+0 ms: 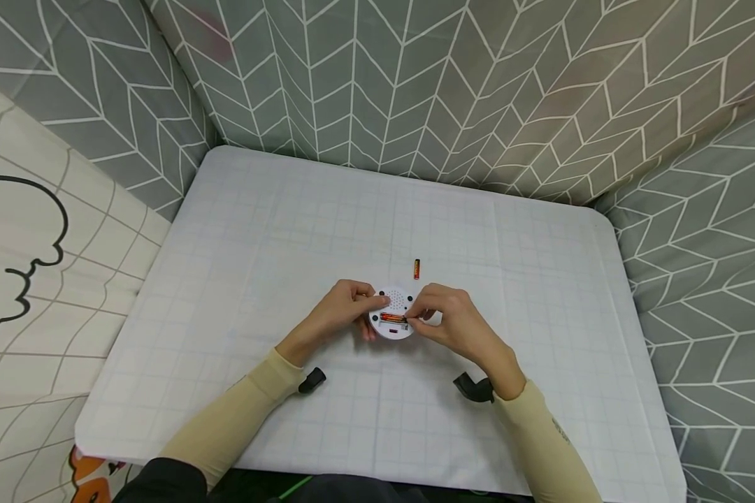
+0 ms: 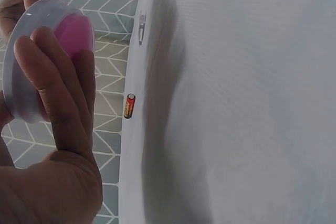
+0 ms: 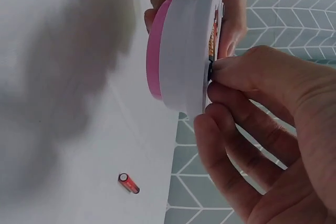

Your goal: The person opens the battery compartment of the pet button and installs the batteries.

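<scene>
A round white device (image 1: pixel 395 297) with a pink face (image 3: pixel 158 51) is held above the table, its back turned up. My left hand (image 1: pixel 346 307) grips its left rim, thumb on the back and fingers underneath. In the open battery slot lies a red and gold battery (image 1: pixel 393 318) with a black end. My right hand (image 1: pixel 449 314) pinches that black end between thumb and fingertips at the right side of the slot. The right wrist view shows the thumb against the battery (image 3: pixel 212 45); the fingers cover part of the slot. Another such battery (image 1: pixel 417 269) lies beyond the device.
A white cloth with a faint grid covers the table (image 1: pixel 277 230). Patterned grey curtains (image 1: pixel 403 91) hang behind and at the sides. A small greyish object (image 2: pixel 142 29) lies near the table's edge in the left wrist view; its kind is unclear.
</scene>
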Tool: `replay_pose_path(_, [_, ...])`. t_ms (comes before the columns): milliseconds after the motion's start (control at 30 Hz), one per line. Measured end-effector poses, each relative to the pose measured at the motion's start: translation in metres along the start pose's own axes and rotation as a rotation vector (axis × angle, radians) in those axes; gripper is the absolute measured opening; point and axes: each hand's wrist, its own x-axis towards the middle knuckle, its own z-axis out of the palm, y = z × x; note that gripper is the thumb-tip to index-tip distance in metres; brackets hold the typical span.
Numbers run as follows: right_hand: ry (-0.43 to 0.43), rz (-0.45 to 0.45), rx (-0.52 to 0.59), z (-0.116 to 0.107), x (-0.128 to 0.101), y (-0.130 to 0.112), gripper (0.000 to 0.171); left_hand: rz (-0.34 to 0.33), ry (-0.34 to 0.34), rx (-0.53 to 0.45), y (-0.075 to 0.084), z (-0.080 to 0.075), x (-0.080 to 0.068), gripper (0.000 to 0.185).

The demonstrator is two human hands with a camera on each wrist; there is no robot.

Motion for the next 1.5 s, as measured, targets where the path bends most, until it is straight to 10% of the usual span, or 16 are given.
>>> replay_pose_path(633, [-0.045, 0.212, 0.176, -0.0040, 0.0053, -0.0014, 0.017, 0.052, -0.015, -0.013, -0.0007, -0.0009, 0.0011, 0.034])
replay_pose_path(1500, [-0.028, 0.286, 0.162, -0.0049, 0.0051, -0.0027, 0.006, 0.052, -0.019, -0.010, 0.0004, 0.0027, 0.0010, 0.034])
